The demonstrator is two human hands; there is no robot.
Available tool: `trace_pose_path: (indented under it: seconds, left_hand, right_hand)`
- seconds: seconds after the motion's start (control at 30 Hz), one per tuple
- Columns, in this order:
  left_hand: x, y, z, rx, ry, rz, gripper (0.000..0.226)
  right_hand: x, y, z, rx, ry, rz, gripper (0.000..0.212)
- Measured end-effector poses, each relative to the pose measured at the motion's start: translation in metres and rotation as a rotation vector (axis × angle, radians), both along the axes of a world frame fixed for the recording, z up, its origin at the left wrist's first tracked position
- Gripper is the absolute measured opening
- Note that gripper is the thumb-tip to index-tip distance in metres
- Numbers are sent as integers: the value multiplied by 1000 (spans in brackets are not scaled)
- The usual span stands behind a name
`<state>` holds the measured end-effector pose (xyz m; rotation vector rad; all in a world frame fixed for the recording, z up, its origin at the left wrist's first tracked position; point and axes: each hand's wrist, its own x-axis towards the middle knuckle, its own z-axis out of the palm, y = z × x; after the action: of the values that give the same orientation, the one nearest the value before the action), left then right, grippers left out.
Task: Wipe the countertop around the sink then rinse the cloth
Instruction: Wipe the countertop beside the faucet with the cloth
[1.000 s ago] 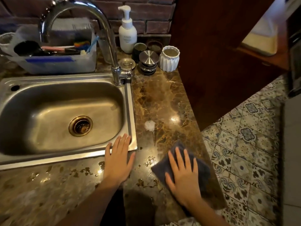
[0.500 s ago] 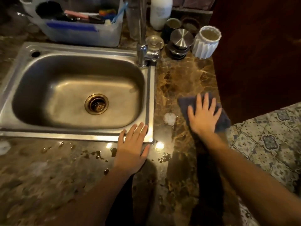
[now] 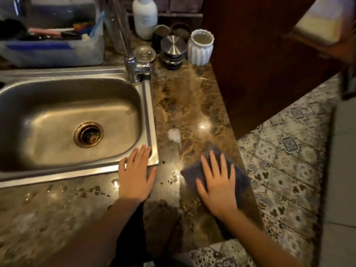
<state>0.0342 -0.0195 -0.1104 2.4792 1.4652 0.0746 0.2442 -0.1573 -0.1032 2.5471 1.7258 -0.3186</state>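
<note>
Head view: the left grip point(image 3: 135, 174), a bare hand, lies flat with its fingers straight and close together. Its fingertips rest on the near right corner of the sink point(image 3: 150, 116) rim and its palm rests on the brown marbled surface point(image 3: 188, 97); it holds nothing.

The right grip point(image 3: 217, 185), also a bare hand, is open, with spread, straight fingers pressing down on the cloth point(image 3: 189, 175). The cloth is dark blue-grey and lies flat on the surface to the right of the sink, near the surface's right edge. It shows past the fingertips and on both sides of the hand.

A small white foamy blob point(image 3: 174, 134) sits on the surface just beside the sink's right rim, farther away than the cloth. Water drops point(image 3: 86, 190) are scattered along the near strip of the surface, in front of the sink and between the two hands.

The steel basin has a brass-coloured drain point(image 3: 88, 134) in its floor. The faucet point(image 3: 129, 54) rises from the far right corner of the sink.

Behind the sink on the left stands a translucent plastic bin point(image 3: 52, 53) holding brushes. To the right of the faucet are a white bottle point(image 3: 144, 18), a stack of metal lids point(image 3: 172, 49) and a white ribbed cup point(image 3: 201, 47).

A dark wooden panel point(image 3: 260, 64) stands to the right of the surface, with patterned floor tiles point(image 3: 285, 160) below it.
</note>
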Motion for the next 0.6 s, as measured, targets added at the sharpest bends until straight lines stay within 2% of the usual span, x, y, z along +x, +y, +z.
trace_pose_path:
  seconds: [0.13, 0.23, 0.3, 0.43, 0.6]
  left_hand:
    - [3, 12, 6, -7, -22, 26, 62]
    - [1, 17, 4, 13, 13, -7, 65]
    - [1, 16, 2, 19, 17, -12, 66]
    - [0, 18, -2, 50, -17, -46, 65]
    - [2, 21, -1, -38, 13, -38, 71]
  right_hand:
    - [-36, -75, -4, -90, 4, 5, 66]
    - [-27, -63, 0, -121, -16, 56, 65]
    - [-10, -30, 2, -84, -15, 59, 62]
    - [37, 85, -1, 28, -16, -90, 63]
    - [77, 242, -10, 75, 29, -176, 66]
